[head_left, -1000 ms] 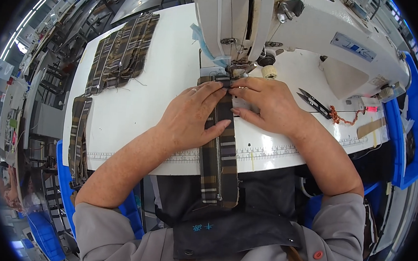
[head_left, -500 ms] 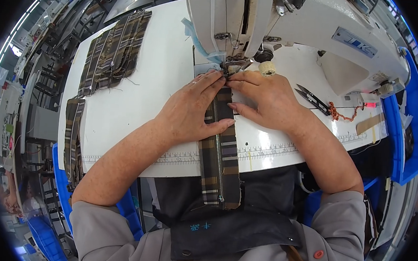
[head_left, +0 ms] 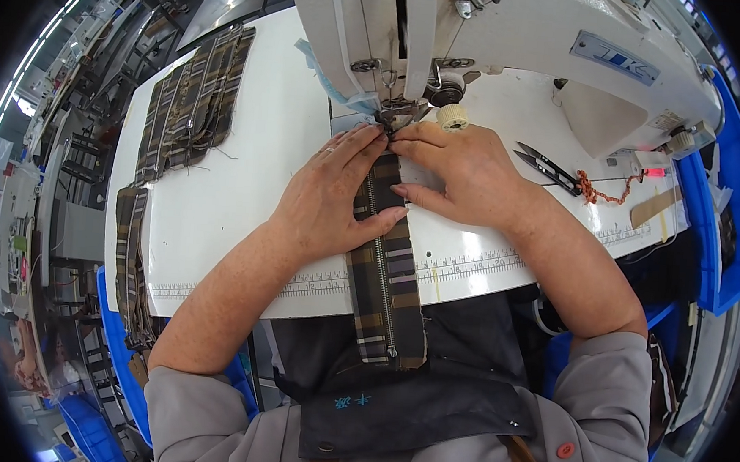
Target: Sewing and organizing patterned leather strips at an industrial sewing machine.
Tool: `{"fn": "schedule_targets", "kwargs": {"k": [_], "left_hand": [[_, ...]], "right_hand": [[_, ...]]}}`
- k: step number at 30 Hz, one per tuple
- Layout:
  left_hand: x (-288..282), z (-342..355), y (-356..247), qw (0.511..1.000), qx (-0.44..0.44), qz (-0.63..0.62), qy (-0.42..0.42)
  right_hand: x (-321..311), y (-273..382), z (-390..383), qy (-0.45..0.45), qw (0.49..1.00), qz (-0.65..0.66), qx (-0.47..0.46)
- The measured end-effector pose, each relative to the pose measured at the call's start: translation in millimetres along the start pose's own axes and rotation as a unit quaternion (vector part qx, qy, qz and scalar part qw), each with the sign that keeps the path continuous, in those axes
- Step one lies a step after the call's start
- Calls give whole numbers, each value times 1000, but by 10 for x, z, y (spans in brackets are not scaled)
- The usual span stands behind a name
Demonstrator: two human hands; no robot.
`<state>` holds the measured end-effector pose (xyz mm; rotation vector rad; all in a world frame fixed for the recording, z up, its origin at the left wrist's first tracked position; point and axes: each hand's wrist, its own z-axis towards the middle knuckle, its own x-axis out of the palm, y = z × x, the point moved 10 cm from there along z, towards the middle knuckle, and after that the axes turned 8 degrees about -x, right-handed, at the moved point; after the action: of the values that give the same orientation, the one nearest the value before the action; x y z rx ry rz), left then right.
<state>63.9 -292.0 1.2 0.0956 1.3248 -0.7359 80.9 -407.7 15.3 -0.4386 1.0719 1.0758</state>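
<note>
A dark plaid fabric strip with a metal zipper (head_left: 387,300) runs from under the needle area (head_left: 391,116) of a white sewing machine (head_left: 518,28) down over the table's front edge. My left hand (head_left: 329,201) lies on the strip's left side, fingers extended toward the presser foot, thumb resting on the zipper. My right hand (head_left: 467,173) rests at the strip's right, fingers outstretched to the same spot, thumb on the fabric's edge. The fingertips partly hide the strip's top. Black thread snips (head_left: 546,168) with an orange cord (head_left: 605,195) lie right of my right hand.
Plaid pieces (head_left: 193,106) are piled on the white tabletop (head_left: 247,164) at back left; more (head_left: 135,263) hang at its left edge. Blue bins (head_left: 703,217) flank the table. A ruler scale (head_left: 504,260) runs along the front. Other workstations (head_left: 75,196) stand at far left.
My hands and the fingertips have moved slightly farther up toward the presser foot. The whole view has also shifted a little, the machine appearing higher and more to the left.
</note>
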Motion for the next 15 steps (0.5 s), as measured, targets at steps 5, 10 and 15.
{"fn": "schedule_targets", "kwargs": {"k": [5,10,15], "left_hand": [[-2,10,-9,1000,-1,11,1],[13,5,-7,1000,-1,17,7],[23,-6,-1,1000,3,21,6]], "right_hand": [[-3,-3,-11,3,1000,-3,-1],[1,3,-2,1,1000,-1,-8],[-6,13,1,-11,1000,-1,-11]]}}
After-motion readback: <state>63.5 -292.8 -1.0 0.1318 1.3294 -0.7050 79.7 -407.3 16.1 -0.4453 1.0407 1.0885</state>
